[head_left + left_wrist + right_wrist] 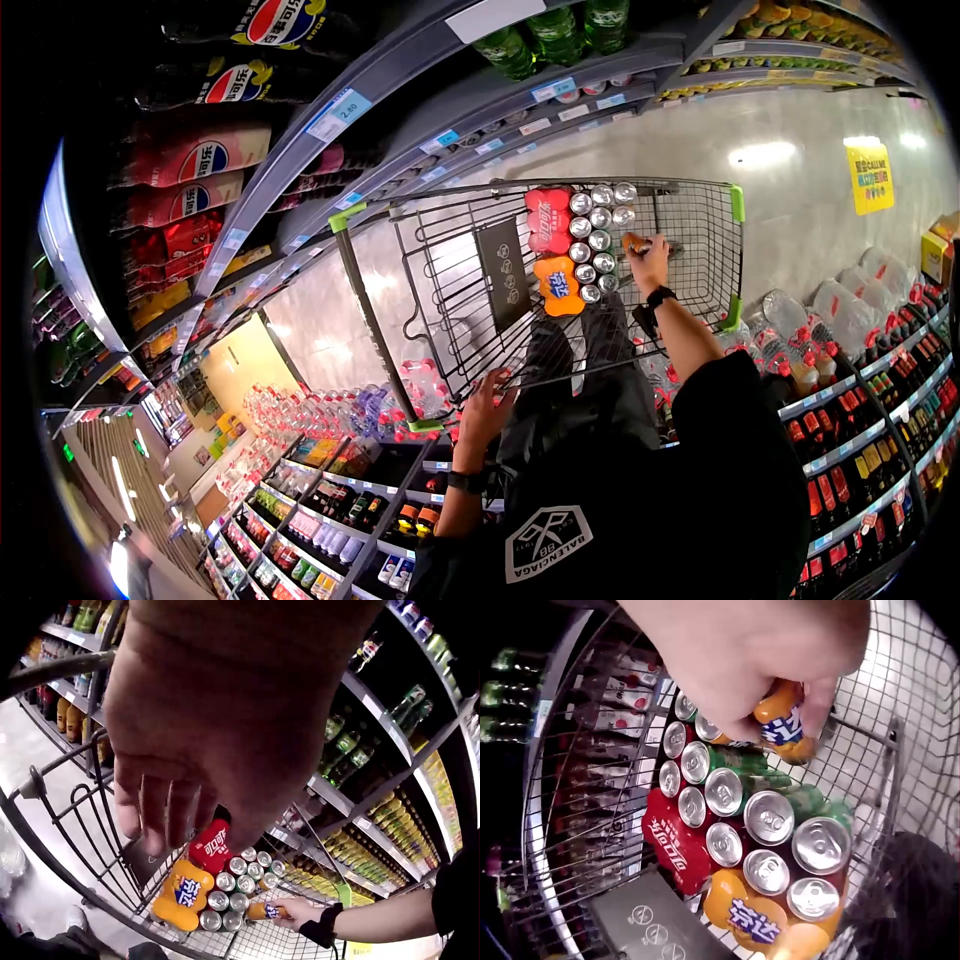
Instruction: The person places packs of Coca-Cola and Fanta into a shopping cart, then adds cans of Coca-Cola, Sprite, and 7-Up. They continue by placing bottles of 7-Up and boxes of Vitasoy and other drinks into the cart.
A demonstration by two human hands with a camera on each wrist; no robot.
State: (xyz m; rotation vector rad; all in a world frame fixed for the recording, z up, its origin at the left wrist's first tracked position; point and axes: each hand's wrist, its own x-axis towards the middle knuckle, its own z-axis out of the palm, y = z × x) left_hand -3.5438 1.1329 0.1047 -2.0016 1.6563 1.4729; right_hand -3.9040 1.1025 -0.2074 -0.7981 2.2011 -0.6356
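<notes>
The right hand (650, 264) grips an orange can (781, 724) inside the shopping cart, beside rows of upright cans (769, 817) with silver tops. A red shrink-wrapped pack (548, 221) and an orange pack (558, 286) lie against those rows; the right wrist view shows green can sides too. Near the cart's edge at the bottom of the head view is the left hand (485, 412), its fingers loosely bent and holding nothing; whether it touches the rim cannot be told. In the left wrist view that hand (217, 727) hangs large over the cart.
The wire cart (741, 255) has a dark panel (503, 275) near its left end. Shelves of bottles (235, 155) run along the upper left, with more drink shelves (845, 430) at the lower right. Wrapped bottles (320, 413) stand on the floor below the cart.
</notes>
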